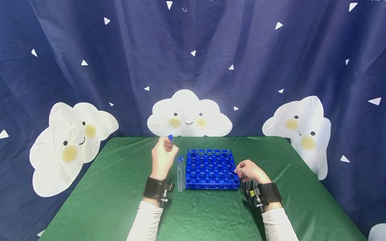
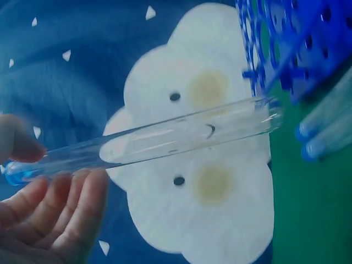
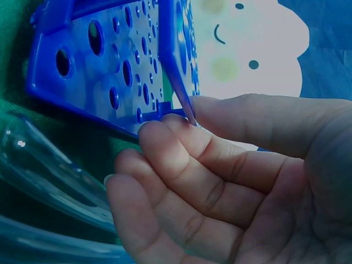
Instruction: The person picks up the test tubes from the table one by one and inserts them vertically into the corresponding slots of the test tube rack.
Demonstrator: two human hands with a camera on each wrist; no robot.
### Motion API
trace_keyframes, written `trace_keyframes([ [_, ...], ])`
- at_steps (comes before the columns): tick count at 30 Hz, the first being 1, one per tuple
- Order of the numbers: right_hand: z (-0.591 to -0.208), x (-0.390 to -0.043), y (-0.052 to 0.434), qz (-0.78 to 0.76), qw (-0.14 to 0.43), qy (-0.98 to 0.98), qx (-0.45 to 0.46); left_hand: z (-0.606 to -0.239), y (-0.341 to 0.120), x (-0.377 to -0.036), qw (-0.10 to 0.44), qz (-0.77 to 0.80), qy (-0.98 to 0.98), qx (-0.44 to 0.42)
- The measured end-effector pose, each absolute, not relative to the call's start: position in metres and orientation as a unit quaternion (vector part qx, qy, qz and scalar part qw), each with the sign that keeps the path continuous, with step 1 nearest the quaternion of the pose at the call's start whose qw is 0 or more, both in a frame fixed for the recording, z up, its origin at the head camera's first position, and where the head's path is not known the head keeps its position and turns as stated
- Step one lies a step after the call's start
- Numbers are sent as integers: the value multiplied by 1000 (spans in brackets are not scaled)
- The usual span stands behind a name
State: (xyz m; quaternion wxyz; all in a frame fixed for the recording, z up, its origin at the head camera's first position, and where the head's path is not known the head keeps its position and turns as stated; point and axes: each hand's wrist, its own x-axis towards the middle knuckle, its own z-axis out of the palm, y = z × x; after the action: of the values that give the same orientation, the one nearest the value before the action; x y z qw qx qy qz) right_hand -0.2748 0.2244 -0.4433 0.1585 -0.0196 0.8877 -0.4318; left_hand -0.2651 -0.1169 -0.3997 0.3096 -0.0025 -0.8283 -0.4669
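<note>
- Head view: a clear test tube [image 1: 170,142] with a blue cap is pinched in the raised left hand [image 1: 163,157], left of centre. The blue rack [image 1: 210,169] is gripped at its lower right corner by the right hand [image 1: 250,171]. Two more tubes [image 1: 181,174] lie between left hand and rack.
- Left wrist view: the test tube [image 2: 165,140] is held across the frame, thumb and fingers [image 2: 66,212] closed on its capped end at lower left.
- Right wrist view: the rack's edge [image 3: 176,66] is pinched between thumb and curled fingers [image 3: 181,159]; spare tubes [image 3: 49,170] lie at lower left.

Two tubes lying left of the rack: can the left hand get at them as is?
Probably not without freeing itself: the left hand already holds a test tube. The two tubes lie uncovered on the table beside the blue rack, directly below it.
</note>
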Motion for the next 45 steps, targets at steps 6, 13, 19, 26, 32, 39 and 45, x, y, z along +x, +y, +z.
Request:
trace_keyframes([
  [6,-443,-275,224,-431,162,887,-19,-400,-97,-262,338,-488,-803,-48],
  [13,-442,-275,224,-431,161,888,-19,-410,-87,-267,328,-485,-806,-88],
  [19,-442,-274,224,-435,160,886,-18,-418,-85,-271,315,-483,-811,-94],
  [26,-442,-273,224,-437,156,886,-14,-425,-82,-274,286,-481,-824,-87],
  [32,-442,-273,224,-435,158,886,-14,-432,-81,-275,265,-468,-839,-86],
  [39,-443,-273,224,-434,156,887,-17,-433,-80,-276,245,-459,-850,-83],
  [45,-444,-274,224,-435,156,887,-16,-433,-80,-276,247,-459,-849,-87],
])
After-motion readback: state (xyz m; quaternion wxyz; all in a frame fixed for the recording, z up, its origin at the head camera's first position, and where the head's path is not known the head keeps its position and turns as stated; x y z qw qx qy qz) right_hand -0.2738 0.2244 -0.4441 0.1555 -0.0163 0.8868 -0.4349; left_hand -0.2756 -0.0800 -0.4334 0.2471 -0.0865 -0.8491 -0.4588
